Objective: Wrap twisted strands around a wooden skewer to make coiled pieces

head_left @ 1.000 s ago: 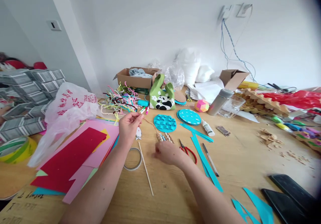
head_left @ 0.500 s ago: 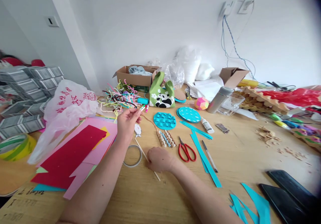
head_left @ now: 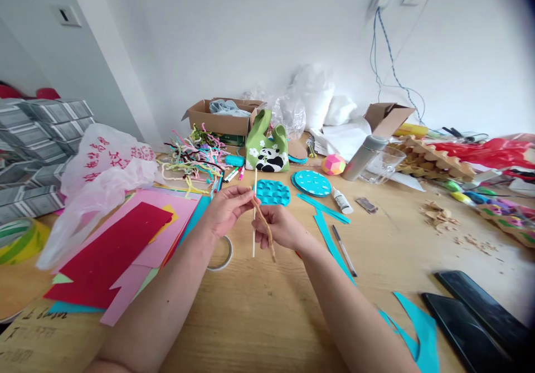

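Observation:
My left hand (head_left: 228,210) pinches the upper end of a brown pipe cleaner (head_left: 267,228) above the middle of the table. Upright beside it stands a thin pale wooden stick (head_left: 253,246), with the fingers of my right hand (head_left: 285,228) closed at its middle. The pipe cleaner's lower part hangs down across the right fingers. Stick and pipe cleaner meet near the left fingertips; whether they are wound together I cannot tell. Behind the hands lies a blue textured disc (head_left: 273,193). A roll of tape (head_left: 228,257) is under my left wrist.
Coloured paper sheets (head_left: 112,239) are at left. Pipe cleaners in a heap (head_left: 196,158) and a green panda bag (head_left: 267,147) stand behind. To the right are a glue bottle (head_left: 343,201), a pen (head_left: 345,250), blue strips (head_left: 330,239), a steel flask (head_left: 368,158) and phones (head_left: 463,328).
My right hand has lifted the wooden stick off the table and brought it upright to my left hand. My left hand has moved right and slightly down with the pipe cleaner.

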### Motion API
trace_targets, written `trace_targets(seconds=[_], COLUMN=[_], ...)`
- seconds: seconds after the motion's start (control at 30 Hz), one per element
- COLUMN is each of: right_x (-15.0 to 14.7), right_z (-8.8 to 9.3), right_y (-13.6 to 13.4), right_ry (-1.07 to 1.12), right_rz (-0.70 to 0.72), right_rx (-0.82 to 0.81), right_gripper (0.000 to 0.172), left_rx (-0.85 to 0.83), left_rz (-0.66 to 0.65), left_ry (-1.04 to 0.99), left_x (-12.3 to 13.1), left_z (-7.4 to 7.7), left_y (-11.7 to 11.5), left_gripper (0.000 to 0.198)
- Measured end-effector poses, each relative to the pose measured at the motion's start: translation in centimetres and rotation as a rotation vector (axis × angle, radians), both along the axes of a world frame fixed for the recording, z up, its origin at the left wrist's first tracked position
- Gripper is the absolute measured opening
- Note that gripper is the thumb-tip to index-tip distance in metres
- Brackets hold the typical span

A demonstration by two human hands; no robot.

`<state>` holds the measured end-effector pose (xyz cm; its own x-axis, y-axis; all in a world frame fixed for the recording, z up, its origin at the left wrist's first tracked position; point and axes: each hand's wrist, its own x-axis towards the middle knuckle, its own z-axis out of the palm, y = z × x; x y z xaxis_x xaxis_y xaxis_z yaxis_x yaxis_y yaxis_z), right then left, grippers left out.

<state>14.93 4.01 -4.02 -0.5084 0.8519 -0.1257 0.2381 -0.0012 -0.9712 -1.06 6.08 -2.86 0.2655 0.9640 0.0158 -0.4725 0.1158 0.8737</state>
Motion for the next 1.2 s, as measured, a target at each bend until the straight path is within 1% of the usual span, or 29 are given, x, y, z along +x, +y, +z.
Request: trace_targets(seconds=[0.1,0.2,0.23,0.3,0.33,0.37,0.4,0.43,0.47,0.5,0.57,0.63,0.67,0.7,0.73,0.8,0.87,0.9,0.93,1.0,1.07,1.13,1.17,1.2], right_x=[-0.1,-0.1,-0.1,-0.2,-0.2,-0.2,-0.2,-0.2,-0.2,-0.1,0.3,0.8,1.0,1.2,1.3,1.3,0.8,0.6,0.3,-0.1,0.0,0.4,0.7,1.0], right_z=[0.1,0.1,0.1,0.2,0.2,0.3,0.4,0.5,0.7,0.9,1.4,1.8,1.8,1.8,1.7,1.2,0.5,0.2,0.0,-0.2,0.0,0.4,0.6,0.8], right_y=[-0.1,0.0,-0.1,-0.1,-0.2,-0.3,-0.4,-0.6,-0.7,-0.7,-0.7,-0.5,-0.3,-0.2,0.0,0.1,0.0,0.0,-0.1,-0.2,-0.2,-0.1,0.0,0.0], right_ry=[0.001,-0.043,-0.049,-0.033,-0.018,-0.004,0.008,0.014,0.017,0.013,-0.037,-0.148,-0.212,-0.271,-0.308,-0.308,-0.25,-0.227,-0.216,-0.223,-0.236,-0.23,-0.211,-0.185], right_rz=[-0.047,-0.137,-0.174,-0.219,-0.218,-0.203,-0.193,-0.196,-0.225,-0.281,-0.443,-0.588,-0.622,-0.612,-0.555,-0.328,-0.086,-0.005,0.044,0.051,-0.01,-0.06,-0.058,-0.04], right_rx=[0.088,0.219,0.276,0.401,0.456,0.509,0.558,0.604,0.648,0.693,0.792,0.873,0.878,0.841,0.757,0.507,0.285,0.229,0.212,0.24,0.255,0.202,0.16,0.123], right_gripper=[0.013,0.011,0.022,0.052,0.058,0.054,0.045,0.035,0.03,0.03,0.031,0.033,0.035,0.037,0.038,0.037,0.036,0.035,0.035,0.036,0.037,0.038,0.039,0.039], left_rx=[0.013,0.007,0.002,-0.006,-0.01,-0.011,-0.01,-0.008,-0.009,-0.013,-0.025,-0.035,-0.033,-0.029,-0.026,-0.02,-0.009,0.001,0.015,0.059,0.168,0.393,0.56,0.739], left_rz=[0.076,0.136,0.155,0.189,0.204,0.215,0.22,0.224,0.229,0.241,0.286,0.349,0.378,0.405,0.43,0.472,0.508,0.522,0.532,0.546,0.598,0.69,0.714,0.694], left_ry=[-0.033,-0.051,-0.061,-0.086,-0.099,-0.109,-0.115,-0.12,-0.126,-0.134,-0.151,-0.174,-0.185,-0.198,-0.21,-0.228,-0.236,-0.235,-0.23,-0.193,-0.068,0.19,0.384,0.575], left_x=[0.1,0.0,0.0,-0.1,-0.1,-0.1,0.0,0.0,0.1,0.1,0.1,0.0,-0.1,-0.2,-0.3,-0.5,-0.5,-0.5,-0.5,-0.5,-0.6,-0.8,-0.9,-1.0], left_z=[-0.1,-0.3,-0.5,-0.7,-0.8,-0.9,-1.0,-1.0,-1.0,-1.0,-1.0,-0.8,-0.7,-0.6,-0.5,-0.3,-0.2,-0.2,-0.2,-0.2,-0.1,0.1,0.3,0.5], left_y=[0.2,0.6,0.7,0.9,1.0,1.0,1.1,1.1,1.1,1.1,1.2,1.3,1.3,1.3,1.4,1.4,1.4,1.4,1.4,1.4,1.2,0.7,0.4,0.1], left_gripper=[0.016,0.015,0.015,0.015,0.015,0.016,0.017,0.018,0.019,0.021,0.026,0.03,0.03,0.03,0.03,0.03,0.03,0.031,0.031,0.03,0.027,0.023,0.024,0.025])
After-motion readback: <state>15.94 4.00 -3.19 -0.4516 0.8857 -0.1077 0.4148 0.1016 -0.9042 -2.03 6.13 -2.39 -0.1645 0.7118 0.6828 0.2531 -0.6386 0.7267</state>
